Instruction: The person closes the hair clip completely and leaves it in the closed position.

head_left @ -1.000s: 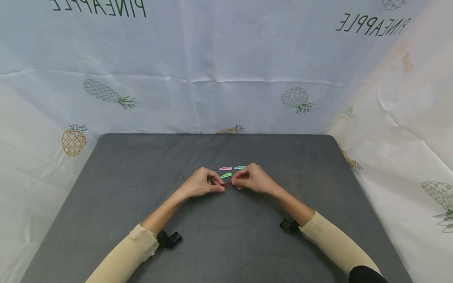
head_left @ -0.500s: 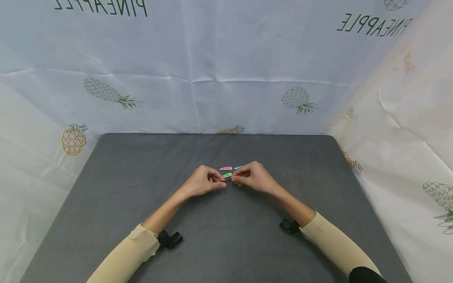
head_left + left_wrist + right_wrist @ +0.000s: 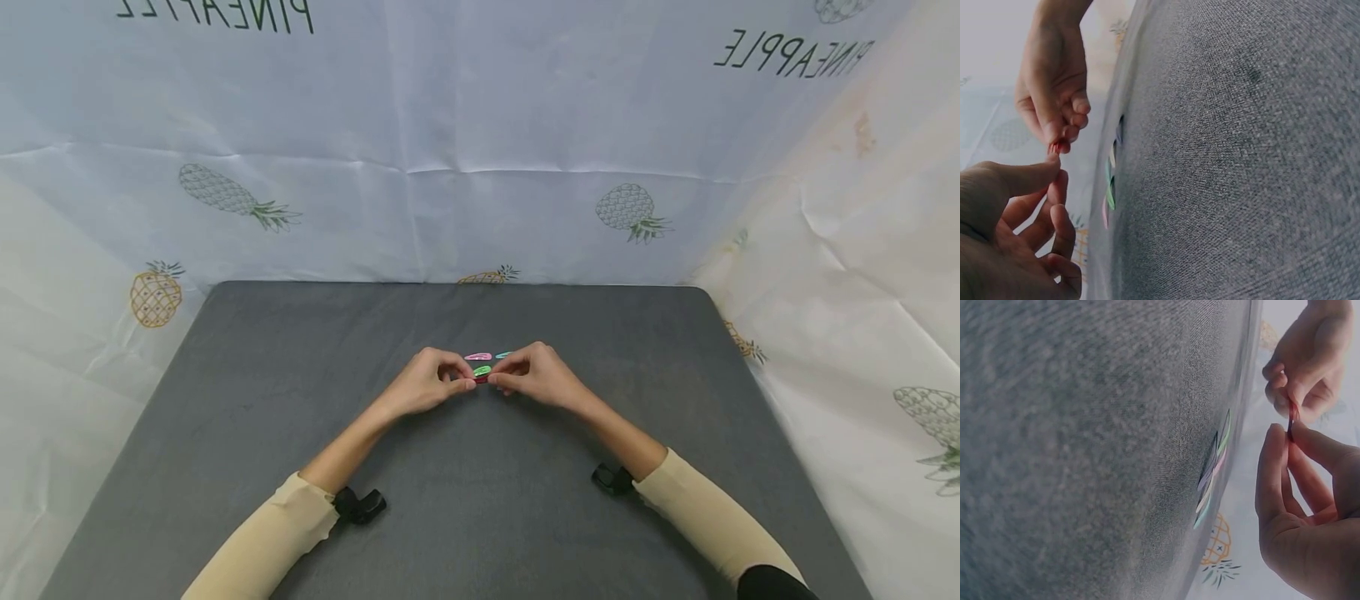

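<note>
Both hands meet above the middle of the grey table, each pinching one end of a small red hair clip. The left hand grips its end between thumb and forefinger, the other fingers curled under; the right hand pinches the opposite end in the same way. The clip is held between the two sets of fingertips, lifted off the surface. Just beyond the hands lie three more clips flat on the table: a green clip nearest the fingertips, a pink clip behind it, and a blue clip partly hidden by the right hand.
</note>
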`<action>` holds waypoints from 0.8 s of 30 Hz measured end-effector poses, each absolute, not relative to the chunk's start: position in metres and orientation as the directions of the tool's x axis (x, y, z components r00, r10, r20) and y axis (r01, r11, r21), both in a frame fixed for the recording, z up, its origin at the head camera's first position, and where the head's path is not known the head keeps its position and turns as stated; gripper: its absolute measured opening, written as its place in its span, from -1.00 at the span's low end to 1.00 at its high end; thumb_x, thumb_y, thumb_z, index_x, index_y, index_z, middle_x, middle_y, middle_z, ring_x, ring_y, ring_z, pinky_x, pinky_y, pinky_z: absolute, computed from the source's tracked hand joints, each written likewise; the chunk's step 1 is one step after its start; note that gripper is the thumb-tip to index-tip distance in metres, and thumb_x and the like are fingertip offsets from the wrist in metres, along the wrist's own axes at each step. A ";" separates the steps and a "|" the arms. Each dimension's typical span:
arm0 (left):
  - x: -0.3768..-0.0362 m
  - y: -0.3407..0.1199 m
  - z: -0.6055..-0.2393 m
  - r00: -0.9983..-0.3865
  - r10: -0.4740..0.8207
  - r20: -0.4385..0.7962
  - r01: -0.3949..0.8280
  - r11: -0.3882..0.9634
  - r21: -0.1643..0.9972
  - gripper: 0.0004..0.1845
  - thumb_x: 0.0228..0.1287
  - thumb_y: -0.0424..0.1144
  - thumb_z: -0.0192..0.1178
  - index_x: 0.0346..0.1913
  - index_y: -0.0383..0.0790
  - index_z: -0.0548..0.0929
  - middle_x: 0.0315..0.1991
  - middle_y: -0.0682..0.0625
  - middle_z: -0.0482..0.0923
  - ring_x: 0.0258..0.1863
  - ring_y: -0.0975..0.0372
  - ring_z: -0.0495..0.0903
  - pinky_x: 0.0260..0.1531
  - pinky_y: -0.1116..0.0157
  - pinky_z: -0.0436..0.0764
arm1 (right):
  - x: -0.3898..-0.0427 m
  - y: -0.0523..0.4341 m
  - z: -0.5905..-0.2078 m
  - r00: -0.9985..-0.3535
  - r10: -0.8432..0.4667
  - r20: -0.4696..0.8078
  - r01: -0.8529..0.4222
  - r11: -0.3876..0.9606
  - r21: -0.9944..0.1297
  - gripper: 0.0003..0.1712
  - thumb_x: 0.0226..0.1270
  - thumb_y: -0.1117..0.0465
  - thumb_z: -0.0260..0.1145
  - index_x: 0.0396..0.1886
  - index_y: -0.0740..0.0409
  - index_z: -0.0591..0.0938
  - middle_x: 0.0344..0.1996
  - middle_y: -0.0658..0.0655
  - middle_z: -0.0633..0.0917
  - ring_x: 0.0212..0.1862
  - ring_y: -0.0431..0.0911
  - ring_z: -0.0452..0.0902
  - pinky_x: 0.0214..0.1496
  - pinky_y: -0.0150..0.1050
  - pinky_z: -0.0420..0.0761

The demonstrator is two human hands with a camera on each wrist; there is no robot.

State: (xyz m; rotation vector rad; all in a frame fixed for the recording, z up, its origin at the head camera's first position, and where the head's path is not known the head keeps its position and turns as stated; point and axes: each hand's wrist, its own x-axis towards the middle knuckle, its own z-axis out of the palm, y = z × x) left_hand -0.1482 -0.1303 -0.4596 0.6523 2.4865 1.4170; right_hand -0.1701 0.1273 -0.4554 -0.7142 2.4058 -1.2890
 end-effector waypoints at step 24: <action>-0.148 -0.120 -0.460 -0.937 0.350 0.015 0.196 0.489 0.850 -0.91 0.32 -0.36 0.45 -0.36 -0.17 0.87 -0.54 0.03 0.67 -0.67 0.34 0.27 -0.60 0.39 0.22 | -0.168 0.116 -0.451 -0.828 -0.560 0.024 -0.370 0.514 -0.774 -0.82 0.48 0.25 0.44 -0.29 0.22 0.90 -0.56 0.04 0.81 -0.56 -0.15 0.67 -0.53 -0.34 0.52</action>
